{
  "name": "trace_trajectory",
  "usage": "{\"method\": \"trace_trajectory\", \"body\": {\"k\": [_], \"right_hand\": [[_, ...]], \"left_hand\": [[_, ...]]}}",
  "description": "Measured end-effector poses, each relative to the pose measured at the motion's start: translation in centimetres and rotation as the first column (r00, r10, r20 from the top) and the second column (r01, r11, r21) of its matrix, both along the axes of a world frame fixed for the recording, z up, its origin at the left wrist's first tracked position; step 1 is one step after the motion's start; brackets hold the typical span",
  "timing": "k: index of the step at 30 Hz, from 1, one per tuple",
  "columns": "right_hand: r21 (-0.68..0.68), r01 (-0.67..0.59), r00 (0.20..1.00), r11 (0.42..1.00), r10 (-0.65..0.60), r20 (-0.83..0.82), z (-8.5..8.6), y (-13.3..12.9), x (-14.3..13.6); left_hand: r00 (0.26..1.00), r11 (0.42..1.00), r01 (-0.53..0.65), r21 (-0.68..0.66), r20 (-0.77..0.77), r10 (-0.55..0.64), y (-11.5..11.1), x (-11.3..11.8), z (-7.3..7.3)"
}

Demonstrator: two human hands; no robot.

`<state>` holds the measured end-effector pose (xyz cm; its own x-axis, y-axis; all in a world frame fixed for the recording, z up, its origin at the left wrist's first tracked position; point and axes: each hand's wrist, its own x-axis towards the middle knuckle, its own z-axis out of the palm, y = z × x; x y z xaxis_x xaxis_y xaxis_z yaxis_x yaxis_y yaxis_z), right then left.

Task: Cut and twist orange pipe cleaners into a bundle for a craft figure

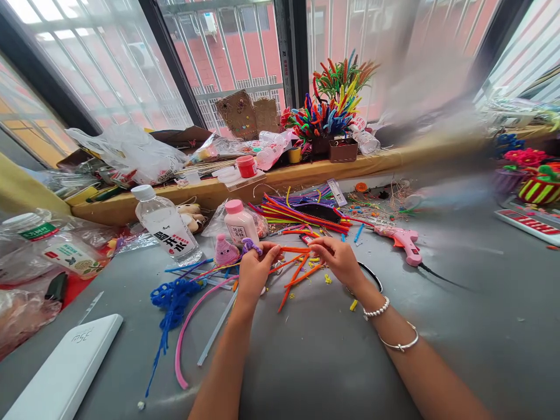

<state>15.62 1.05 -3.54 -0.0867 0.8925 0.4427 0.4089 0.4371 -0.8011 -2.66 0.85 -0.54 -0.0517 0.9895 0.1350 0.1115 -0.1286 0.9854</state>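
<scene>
An orange pipe cleaner (294,249) stretches level between my two hands above the grey table. My left hand (258,267) pinches its left end, and my right hand (340,260) pinches the other end, with a beaded bracelet and a silver bangle on that arm. Below them lie more orange pipe cleaner pieces (294,286), some crossing, among small yellow scraps (328,279). Close to my left hand sit a pink crocheted figure (226,251) and a small purple fuzzy piece (251,246). A black band (371,275) lies partly hidden behind my right wrist.
A pink glue gun (405,240) with a black cord lies to the right. Bundled pipe cleaners (301,216) lie behind my hands. At left stand a water bottle (166,227), blue yarn-like strands (172,303), a pink strip (186,332) and a white power bank (65,373).
</scene>
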Motion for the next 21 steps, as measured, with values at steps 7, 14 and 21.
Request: {"method": "trace_trajectory", "body": {"k": [7,14,21], "right_hand": [[-0.172,-0.144,0.985,0.975,0.125,-0.116,0.07,-0.04,-0.16],[0.083,0.018,0.963,0.996,-0.04,0.266,-0.17,0.21,0.19],[0.236,-0.093,0.927,0.967,-0.002,0.376,-0.56,0.04,-0.24]], "left_hand": [[0.999,0.999,0.039,-0.007,-0.032,-0.039,-0.18,0.21,0.06],[0.951,0.99,-0.006,0.142,-0.305,0.049,-0.28,0.26,0.15],[0.707,0.913,0.334,0.234,-0.703,-0.079,-0.77,0.93,-0.04]]}}
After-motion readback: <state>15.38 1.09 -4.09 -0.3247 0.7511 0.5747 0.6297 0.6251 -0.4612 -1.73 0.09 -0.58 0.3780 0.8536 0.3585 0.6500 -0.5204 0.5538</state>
